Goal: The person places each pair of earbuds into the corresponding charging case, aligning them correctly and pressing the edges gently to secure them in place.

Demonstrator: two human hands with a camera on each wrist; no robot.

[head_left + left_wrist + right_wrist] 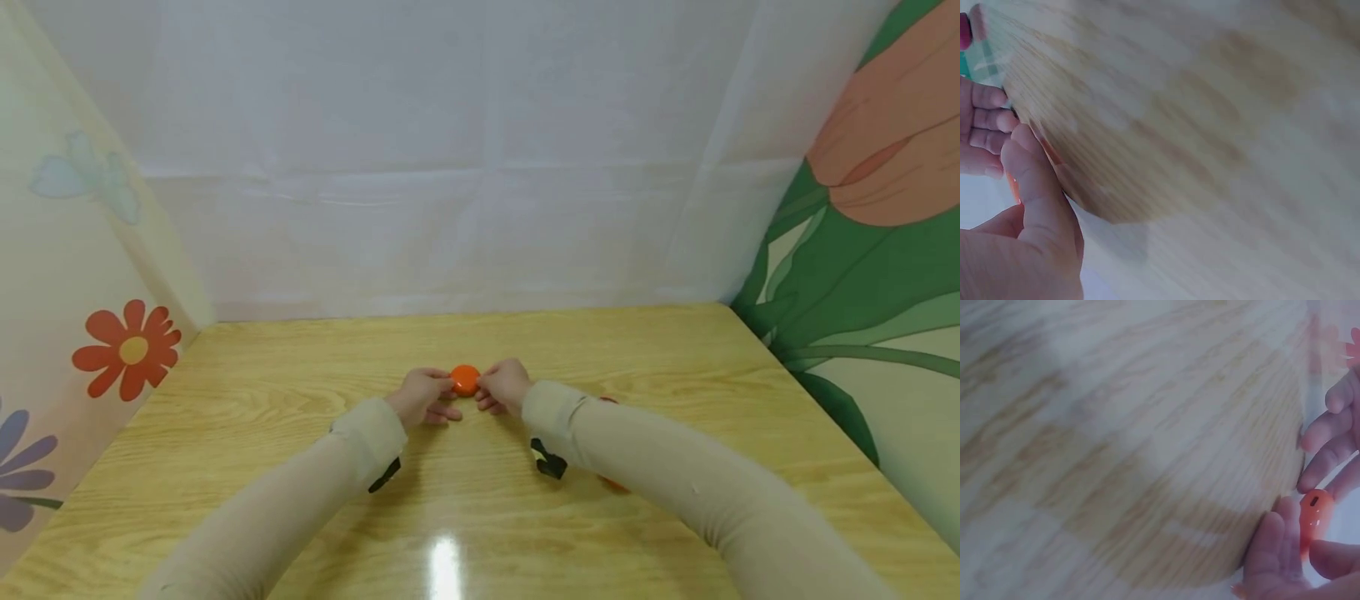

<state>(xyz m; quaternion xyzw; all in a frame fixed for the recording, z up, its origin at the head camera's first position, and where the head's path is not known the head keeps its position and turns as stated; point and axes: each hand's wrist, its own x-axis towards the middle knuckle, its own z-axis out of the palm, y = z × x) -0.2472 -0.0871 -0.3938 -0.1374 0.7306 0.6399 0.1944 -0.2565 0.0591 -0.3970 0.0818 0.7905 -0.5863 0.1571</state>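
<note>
A small, glossy orange disc (465,381) is between both hands over the wooden table. In the right wrist view the disc (1315,519) shows a short dark slot on its rim. The left hand (427,397) pinches the disc's left edge, its lower fingers extended beneath. From the other side, the right hand (506,386) pinches the right edge between thumb and fingers. In the left wrist view, the left hand (1038,206) covers most of the disc, leaving only a sliver of orange. What the disc is, I cannot tell.
Part of a red thing (617,484) shows from behind the right forearm, which hides most of it. The wooden table (300,350) meets a white cloth (480,208) at the back. Walls painted with flowers stand at left and right. Dark pieces hang under both cuffs.
</note>
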